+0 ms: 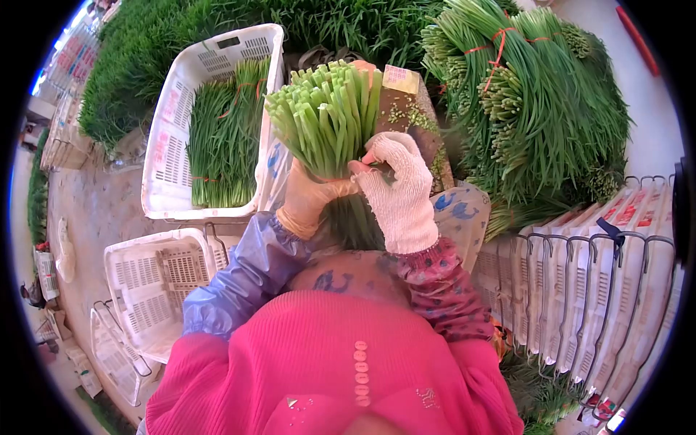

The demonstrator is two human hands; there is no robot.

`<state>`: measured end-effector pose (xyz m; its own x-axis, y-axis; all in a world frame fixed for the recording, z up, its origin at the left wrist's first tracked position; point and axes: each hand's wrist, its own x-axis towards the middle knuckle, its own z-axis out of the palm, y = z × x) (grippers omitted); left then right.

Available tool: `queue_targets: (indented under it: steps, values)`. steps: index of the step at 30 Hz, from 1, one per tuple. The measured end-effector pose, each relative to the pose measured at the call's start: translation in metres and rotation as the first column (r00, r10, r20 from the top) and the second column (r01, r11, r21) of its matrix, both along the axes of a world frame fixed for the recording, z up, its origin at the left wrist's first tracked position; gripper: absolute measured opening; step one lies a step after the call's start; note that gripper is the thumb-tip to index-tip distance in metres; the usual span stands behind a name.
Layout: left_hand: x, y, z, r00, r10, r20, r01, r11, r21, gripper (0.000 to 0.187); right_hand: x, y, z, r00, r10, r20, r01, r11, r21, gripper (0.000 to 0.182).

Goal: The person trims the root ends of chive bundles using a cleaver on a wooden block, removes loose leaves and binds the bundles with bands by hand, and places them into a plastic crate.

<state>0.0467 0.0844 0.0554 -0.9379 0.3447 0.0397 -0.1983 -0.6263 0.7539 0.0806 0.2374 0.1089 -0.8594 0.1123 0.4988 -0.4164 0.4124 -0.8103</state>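
Greens, whites and pink

Pale green cut stalks (326,109), white knitted glove on right hand (402,192), tan glove on left hand (308,203); lilac sleeve (243,272), floral maroon sleeve (442,290), pink sweater (326,362), white crates (170,138).

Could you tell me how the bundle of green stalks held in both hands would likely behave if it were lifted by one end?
The bundle would probably sag: its stalks are long and thin. The left hand wraps its waist while the right hand steadies it, which suggests loose stalks could slip out. Its cut ends look tender, likely easy to bruise.
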Motion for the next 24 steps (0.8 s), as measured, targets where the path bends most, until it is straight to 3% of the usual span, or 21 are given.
queue_targets:
  steps: [2, 4, 5, 7, 9, 12, 16, 17, 19, 21, 23, 24]
  values:
    - [-0.002, 0.0, -0.003, 1.0, 0.025, -0.005, -0.025, 1.0, 0.007, 0.073, 0.001, 0.0, 0.003, 0.999, 0.041, 0.035, -0.041, 0.999, 0.011, 0.021]
    - [-0.003, -0.004, -0.008, 1.0, 0.016, 0.009, -0.015, 0.997, -0.081, 0.074, 0.005, -0.005, 0.011, 0.984, 0.043, 0.175, -0.007, 0.979, -0.204, 0.017]
    - [-0.003, -0.006, -0.009, 1.0, 0.021, 0.008, -0.02, 0.997, -0.081, 0.074, 0.004, -0.002, 0.012, 0.984, 0.048, 0.174, -0.012, 0.979, -0.204, 0.017]
    - [-0.005, -0.009, -0.009, 1.0, 0.003, -0.023, -0.005, 0.996, -0.094, 0.07, 0.003, 0.011, 0.014, 0.982, 0.149, 0.114, -0.155, 0.987, 0.041, 0.015]
    - [-0.004, -0.007, -0.006, 0.999, 0.031, -0.008, -0.031, 0.998, -0.046, 0.067, 0.006, 0.015, 0.014, 0.961, 0.228, 0.155, -0.243, 0.966, 0.09, 0.015]
    - [-0.004, -0.013, -0.007, 0.998, 0.058, 0.01, -0.058, 0.998, -0.025, 0.064, 0.019, 0.01, -0.013, 0.884, 0.468, 0.022, -0.446, 0.827, 0.341, 0.017]
    - [-0.01, -0.017, -0.002, 0.998, 0.058, 0.01, -0.057, 0.993, -0.103, 0.062, 0.046, 0.002, -0.013, 0.68, 0.67, 0.298, -0.721, 0.685, 0.108, 0.023]
    - [-0.008, -0.018, -0.002, 0.998, 0.064, 0.001, -0.063, 0.991, -0.121, 0.06, 0.044, 0.005, 0.003, 0.726, 0.632, 0.27, -0.647, 0.761, -0.041, 0.029]
    - [-0.007, -0.016, -0.007, 0.998, 0.049, 0.031, -0.046, 0.996, -0.081, 0.06, 0.04, 0.015, 0.022, 0.87, 0.4, 0.289, -0.345, 0.912, -0.223, 0.034]
    - [-0.009, -0.016, -0.009, 1.0, 0.02, 0.01, -0.019, 0.992, -0.125, 0.06, 0.022, 0.019, 0.028, 0.976, 0.139, 0.17, -0.151, 0.987, 0.062, 0.037]
    - [-0.009, -0.012, -0.012, 1.0, 0.0, -0.022, -0.003, 0.992, -0.125, 0.066, 0.011, 0.013, 0.03, 0.974, 0.14, 0.179, -0.153, 0.986, 0.064, 0.037]
    - [-0.007, -0.009, -0.011, 1.0, -0.004, -0.001, 0.004, 0.999, -0.041, 0.07, 0.005, 0.012, 0.023, 0.981, 0.125, 0.146, -0.151, 0.972, 0.179, 0.037]
